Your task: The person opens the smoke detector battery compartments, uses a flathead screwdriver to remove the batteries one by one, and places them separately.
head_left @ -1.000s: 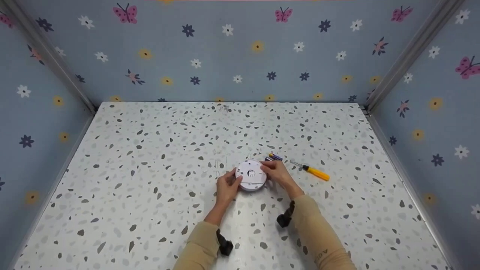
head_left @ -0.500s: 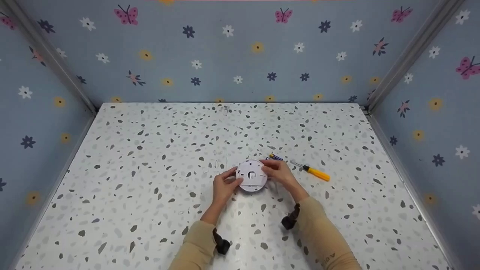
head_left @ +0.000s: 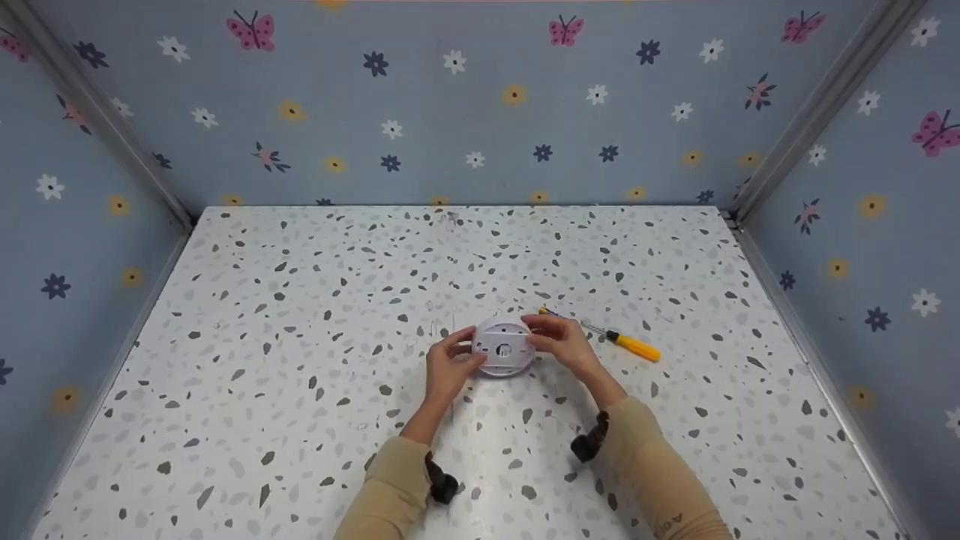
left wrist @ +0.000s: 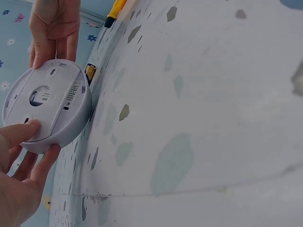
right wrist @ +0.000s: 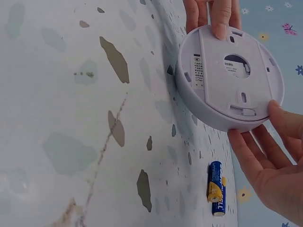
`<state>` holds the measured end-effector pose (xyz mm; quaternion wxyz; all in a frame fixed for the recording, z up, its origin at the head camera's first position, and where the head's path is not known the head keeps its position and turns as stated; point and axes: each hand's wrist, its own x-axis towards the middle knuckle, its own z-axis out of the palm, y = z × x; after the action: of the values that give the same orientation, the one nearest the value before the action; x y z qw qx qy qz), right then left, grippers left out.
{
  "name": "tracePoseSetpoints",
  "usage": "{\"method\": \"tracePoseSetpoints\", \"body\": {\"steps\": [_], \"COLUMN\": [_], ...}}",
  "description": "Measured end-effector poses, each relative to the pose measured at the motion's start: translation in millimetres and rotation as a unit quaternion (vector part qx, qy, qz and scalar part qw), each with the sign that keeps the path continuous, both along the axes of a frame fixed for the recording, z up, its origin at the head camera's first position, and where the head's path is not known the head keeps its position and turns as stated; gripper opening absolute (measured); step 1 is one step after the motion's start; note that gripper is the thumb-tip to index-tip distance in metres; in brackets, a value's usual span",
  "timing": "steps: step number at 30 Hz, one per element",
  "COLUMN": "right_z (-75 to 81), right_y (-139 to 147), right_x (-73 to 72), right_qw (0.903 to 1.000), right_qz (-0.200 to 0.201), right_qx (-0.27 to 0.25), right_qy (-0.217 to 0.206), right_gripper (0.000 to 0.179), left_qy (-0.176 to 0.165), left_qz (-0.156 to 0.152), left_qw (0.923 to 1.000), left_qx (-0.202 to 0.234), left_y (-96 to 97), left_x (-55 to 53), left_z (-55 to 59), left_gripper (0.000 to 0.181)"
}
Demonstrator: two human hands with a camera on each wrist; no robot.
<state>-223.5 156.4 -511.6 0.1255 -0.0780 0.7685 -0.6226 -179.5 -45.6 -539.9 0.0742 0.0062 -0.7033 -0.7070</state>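
A round white device (head_left: 502,367), looking like a smoke alarm, is held between both hands with its back showing. A flat mounting plate (right wrist: 220,87) with slots and a central hole spans that back; a printed label (right wrist: 197,72) lies beside it. My left hand (head_left: 448,369) grips the left rim, thumb on the plate and fingers beneath. From the right, my right hand (head_left: 566,346) holds the opposite rim, its thumb at the plate's edge. In the left wrist view the device (left wrist: 57,118) is tilted and appears raised off the table.
Two blue and yellow batteries (right wrist: 215,182) lie on the table behind the right hand. To their right is a screwdriver (head_left: 636,347) with a yellow handle. The speckled white table (head_left: 300,375) is enclosed by flower-patterned panels (head_left: 420,97) at the back and sides.
The device has tilted in the hands, and the plate now shows as a band between two edges. My right hand and forearm have shifted slightly right, covering more of the batteries.
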Motion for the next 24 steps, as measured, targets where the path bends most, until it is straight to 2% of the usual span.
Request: {"method": "tracePoseSetpoints", "body": {"steps": [6, 10, 16, 19, 24], "right_z": [0.3, 0.0, -2.2, -3.0, -3.4], "right_y": [-0.2, 0.8, 3.8, 4.8, 3.3], "right_x": [1.3, 3.4, 6.6, 9.1, 13.9], "right_qw": [0.9996, 0.9988, 0.9967, 0.9960, 0.9975], "right_qz": [-0.011, -0.001, 0.022, 0.024, -0.016], "right_qx": [0.012, 0.005, -0.013, -0.040, -0.041], "right_qy": [0.024, 0.049, 0.077, 0.076, 0.056], "right_gripper": [0.033, 0.033, 0.033, 0.034, 0.035], "left_qy": [0.020, 0.040, 0.046, 0.054, 0.084], "left_qz": [0.019, 0.028, 0.033, 0.030, 0.024], "left_qw": [0.9993, 0.9980, 0.9970, 0.9963, 0.9941], "left_qx": [-0.026, -0.040, -0.053, -0.059, -0.064], "left_y": [1.9, 3.3, 5.1, 5.6, 6.4], "left_x": [-1.4, -1.4, 1.2, 2.8, 4.4], "left_z": [-1.3, -2.9, -4.7, -5.2, -8.1], "left_gripper": [0.043, 0.040, 0.037, 0.037, 0.036]}}
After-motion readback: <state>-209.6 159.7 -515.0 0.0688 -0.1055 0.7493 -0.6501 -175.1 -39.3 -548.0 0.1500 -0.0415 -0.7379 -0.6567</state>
